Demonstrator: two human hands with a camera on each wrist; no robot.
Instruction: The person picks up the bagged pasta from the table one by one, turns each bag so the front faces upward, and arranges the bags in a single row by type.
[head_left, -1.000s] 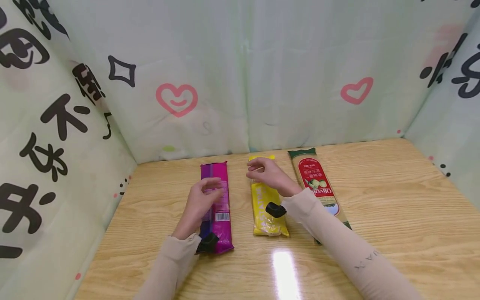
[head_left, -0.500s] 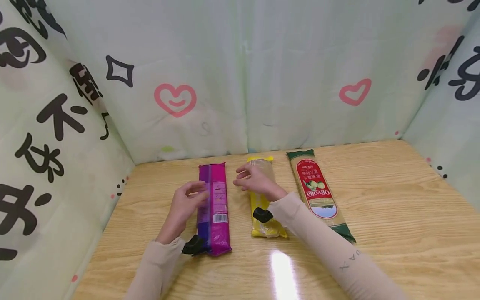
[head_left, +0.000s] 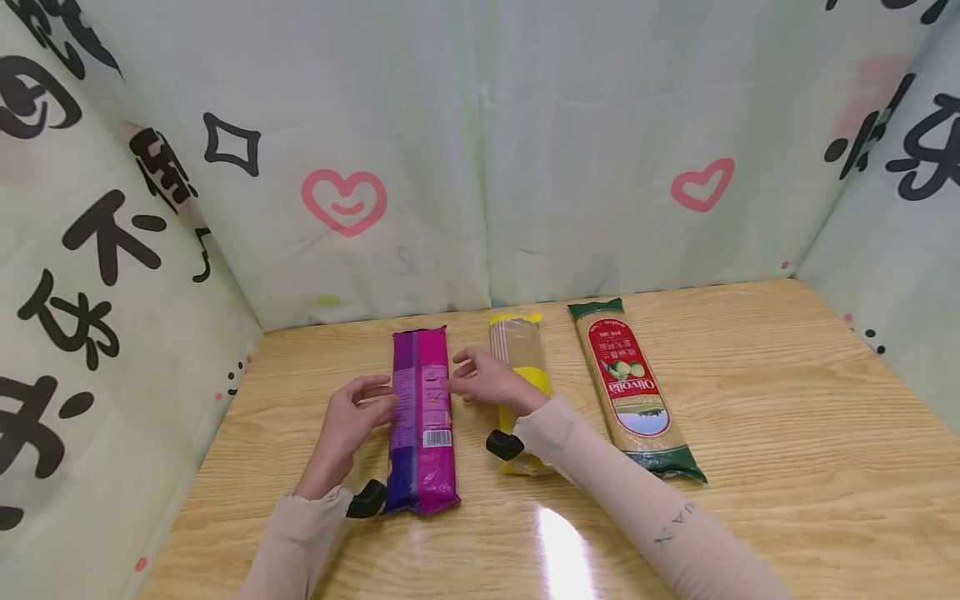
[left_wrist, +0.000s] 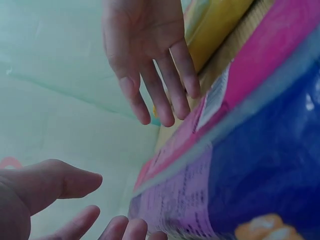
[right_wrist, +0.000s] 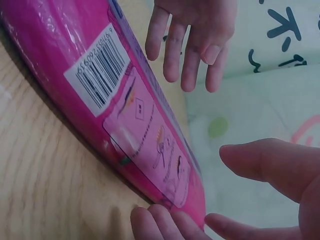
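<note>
A purple-and-magenta packet [head_left: 431, 467] with a barcode lies lengthwise on the wooden table. My left hand [head_left: 347, 425] is at its left edge, fingers slightly bent and thumb apart from them. On the opposite side, my right hand [head_left: 491, 382] has its fingertips close to the packet's right edge; whether they touch it I cannot tell. Neither hand holds anything. In the right wrist view, the magenta side [right_wrist: 60, 55] lies between both hands' fingers. A yellow packet with a clear section [head_left: 517, 337] is partly hidden beneath my right hand and wrist.
A green-ended Olivoilà spaghetti packet [head_left: 630, 383] lies slanted to the right of the yellow one. Pale printed curtains [head_left: 480, 150] enclose the wooden table [head_left: 787, 400] at the back and both sides. A bright light reflection shows near the front.
Both hands have moved left and a little nearer. My right hand has come off the yellow packet towards the purple one, while my left hand has shifted from over the purple packet to its left edge.
</note>
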